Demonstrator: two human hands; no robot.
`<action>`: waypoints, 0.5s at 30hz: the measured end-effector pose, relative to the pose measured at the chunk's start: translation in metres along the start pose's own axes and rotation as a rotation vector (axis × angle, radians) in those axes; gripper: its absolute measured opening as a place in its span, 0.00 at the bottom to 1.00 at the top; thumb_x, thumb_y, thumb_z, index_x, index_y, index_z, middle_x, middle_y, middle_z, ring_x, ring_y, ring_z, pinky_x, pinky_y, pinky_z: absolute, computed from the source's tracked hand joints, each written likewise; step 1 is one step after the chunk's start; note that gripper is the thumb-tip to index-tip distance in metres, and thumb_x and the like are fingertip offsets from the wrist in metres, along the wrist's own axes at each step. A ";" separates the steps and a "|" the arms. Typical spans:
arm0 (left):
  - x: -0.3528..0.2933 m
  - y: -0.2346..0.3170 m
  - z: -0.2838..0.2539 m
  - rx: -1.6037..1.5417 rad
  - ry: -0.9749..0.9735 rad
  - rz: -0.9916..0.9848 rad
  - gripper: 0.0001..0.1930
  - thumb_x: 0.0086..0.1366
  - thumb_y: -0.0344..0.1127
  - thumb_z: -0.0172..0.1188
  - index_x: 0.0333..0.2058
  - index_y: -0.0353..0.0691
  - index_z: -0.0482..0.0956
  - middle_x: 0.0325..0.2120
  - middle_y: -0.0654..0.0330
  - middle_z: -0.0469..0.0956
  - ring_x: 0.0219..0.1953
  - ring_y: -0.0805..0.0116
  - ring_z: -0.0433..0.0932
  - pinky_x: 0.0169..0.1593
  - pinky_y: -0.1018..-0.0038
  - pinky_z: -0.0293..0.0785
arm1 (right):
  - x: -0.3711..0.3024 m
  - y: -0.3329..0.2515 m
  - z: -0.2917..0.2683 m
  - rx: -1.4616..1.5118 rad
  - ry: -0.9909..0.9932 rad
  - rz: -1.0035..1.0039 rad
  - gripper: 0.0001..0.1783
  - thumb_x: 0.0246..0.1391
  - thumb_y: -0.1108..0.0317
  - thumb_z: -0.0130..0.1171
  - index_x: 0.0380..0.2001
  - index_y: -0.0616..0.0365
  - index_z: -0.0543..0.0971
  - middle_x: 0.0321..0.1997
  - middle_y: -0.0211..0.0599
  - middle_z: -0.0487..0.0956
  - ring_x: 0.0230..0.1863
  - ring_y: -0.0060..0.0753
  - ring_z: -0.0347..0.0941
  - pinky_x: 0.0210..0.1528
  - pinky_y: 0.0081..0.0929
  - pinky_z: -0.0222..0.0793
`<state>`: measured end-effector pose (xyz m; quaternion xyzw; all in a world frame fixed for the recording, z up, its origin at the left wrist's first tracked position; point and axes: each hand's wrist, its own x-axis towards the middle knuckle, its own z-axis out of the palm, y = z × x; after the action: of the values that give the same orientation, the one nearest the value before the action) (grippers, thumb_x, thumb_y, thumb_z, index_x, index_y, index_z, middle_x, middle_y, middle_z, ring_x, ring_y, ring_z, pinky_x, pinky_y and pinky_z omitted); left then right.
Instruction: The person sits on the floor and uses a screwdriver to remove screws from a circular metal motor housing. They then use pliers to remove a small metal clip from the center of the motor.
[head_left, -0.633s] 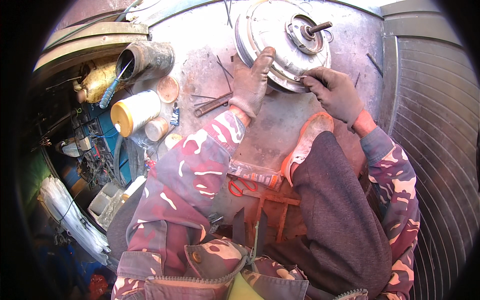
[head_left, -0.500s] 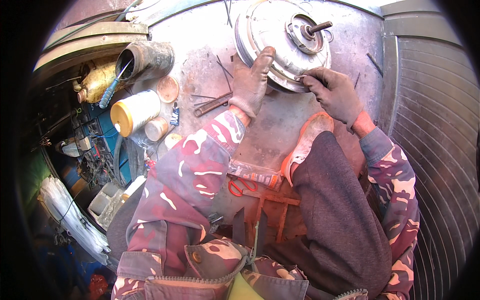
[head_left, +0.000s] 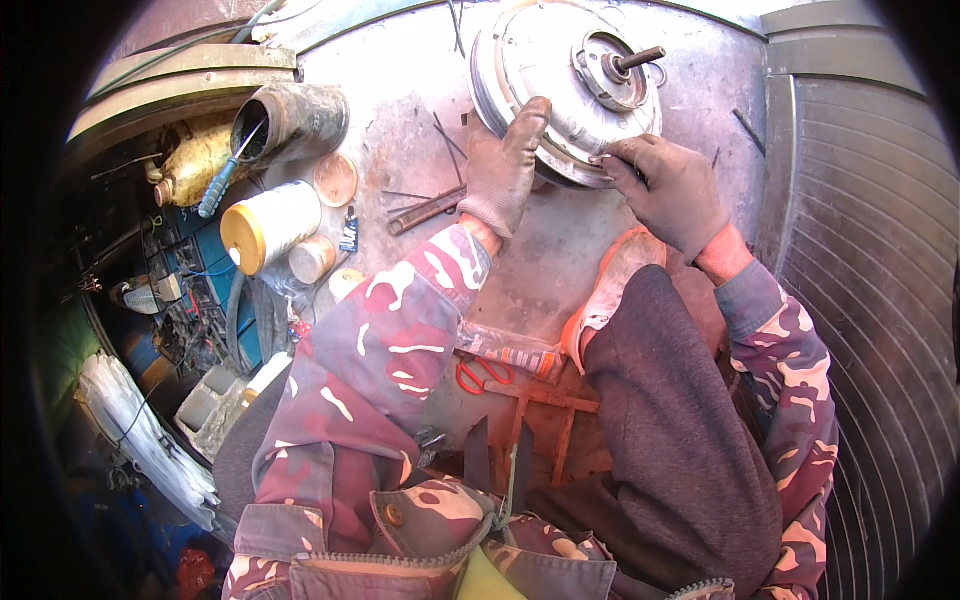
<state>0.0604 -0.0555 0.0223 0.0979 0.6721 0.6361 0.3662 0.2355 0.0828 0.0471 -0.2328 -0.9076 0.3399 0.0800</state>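
Note:
A round, pale metal wheel hub (head_left: 560, 92) with a shaft (head_left: 640, 57) standing out of its raised centre is at the far side of the work surface. My gloved left hand (head_left: 505, 160) is closed on its near left edge, thumb on the face and fingers hidden behind the rim. At the near right edge my gloved right hand (head_left: 668, 190) pinches with thumb and forefinger. A small, shiny metal tip shows at those fingertips against the rim, too small to name.
Left of my arm are a metal pipe piece (head_left: 318, 118), a blue-handled screwdriver (head_left: 217, 187), a yellow-lidded white tub (head_left: 285, 222) and a rusty bar (head_left: 428, 209). Red-handled scissors (head_left: 485, 377) lie near my shoe (head_left: 622, 285). A ribbed metal shutter (head_left: 870, 260) bounds the right side.
My right hand has shifted slightly, its wrist swinging a little to the left and down while the fingertips stay at the rim. The left hand and wheel hub look the same.

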 end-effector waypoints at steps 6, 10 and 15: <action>-0.001 -0.003 0.000 -0.080 -0.009 -0.018 0.27 0.72 0.45 0.72 0.58 0.30 0.77 0.50 0.58 0.83 0.50 0.71 0.81 0.57 0.72 0.79 | 0.003 -0.003 -0.003 -0.147 0.008 -0.115 0.11 0.66 0.56 0.65 0.36 0.51 0.85 0.33 0.38 0.83 0.34 0.48 0.85 0.38 0.45 0.81; 0.001 0.000 -0.002 -0.060 -0.060 -0.041 0.27 0.71 0.44 0.72 0.59 0.31 0.77 0.50 0.59 0.83 0.50 0.72 0.81 0.55 0.71 0.80 | 0.004 -0.004 -0.004 -0.184 -0.046 -0.102 0.13 0.67 0.54 0.64 0.37 0.51 0.85 0.34 0.38 0.84 0.35 0.49 0.85 0.38 0.46 0.81; -0.002 0.002 0.003 -0.101 -0.025 -0.017 0.27 0.70 0.43 0.72 0.57 0.29 0.76 0.45 0.60 0.83 0.44 0.74 0.80 0.51 0.73 0.79 | 0.005 -0.006 -0.004 -0.131 -0.054 -0.045 0.14 0.68 0.54 0.64 0.38 0.52 0.87 0.36 0.39 0.85 0.37 0.50 0.85 0.40 0.45 0.82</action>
<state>0.0625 -0.0541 0.0249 0.0816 0.6352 0.6648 0.3846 0.2302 0.0838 0.0540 -0.2078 -0.9348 0.2840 0.0479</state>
